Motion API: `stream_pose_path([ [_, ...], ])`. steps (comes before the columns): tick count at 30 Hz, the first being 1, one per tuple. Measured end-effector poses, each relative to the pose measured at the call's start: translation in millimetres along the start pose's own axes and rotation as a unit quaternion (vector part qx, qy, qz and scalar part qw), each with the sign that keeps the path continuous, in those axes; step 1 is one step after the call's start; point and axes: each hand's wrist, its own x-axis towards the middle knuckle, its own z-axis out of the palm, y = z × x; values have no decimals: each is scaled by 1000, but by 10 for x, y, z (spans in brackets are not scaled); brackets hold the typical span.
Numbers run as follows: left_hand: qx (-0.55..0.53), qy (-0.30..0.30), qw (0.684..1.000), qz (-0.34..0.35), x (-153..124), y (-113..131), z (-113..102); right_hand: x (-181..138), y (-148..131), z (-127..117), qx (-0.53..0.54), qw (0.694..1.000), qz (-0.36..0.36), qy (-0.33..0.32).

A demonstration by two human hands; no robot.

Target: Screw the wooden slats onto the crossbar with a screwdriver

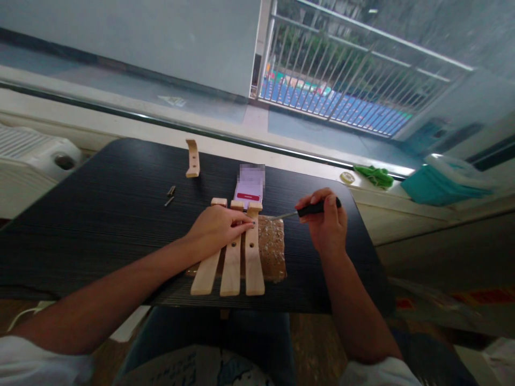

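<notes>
Three curved light-wood pieces lie side by side, the right one [253,268], the middle one [230,273] and the left one [206,276], on a bubble-wrapped brown slab [273,249]. My left hand [213,228] rests across their upper part, thumb and forefinger pinched on a tiny screw [254,222] at the right piece's upper hole. Closed around the black handle of a screwdriver [316,208] is my right hand [330,225]. The metal shaft points left, its tip just right of the wood and apart from the screw.
On the dark table [100,225] stand a short curved wooden piece [193,159], loose screws [169,201] and a phone [249,187] behind the wood. A green cloth [374,176], a tape roll [346,177] and a teal box [434,185] sit on the sill. A white heater [36,161] is left.
</notes>
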Motion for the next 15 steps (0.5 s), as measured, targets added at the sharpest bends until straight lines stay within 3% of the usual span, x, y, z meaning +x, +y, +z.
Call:
stream_pose_path([
  [4, 2, -1, 1000, 1, 12, -18, 2, -1, -23, 8, 17, 998, 27, -49],
  [10, 2, -4, 1000, 7, 26, -47, 16, -40, -143, 79, -114, 988, -79, -62],
  [15, 9, -8, 1000, 8, 16, -49, 9, 71, -233, 136, -170, 965, -101, -172],
])
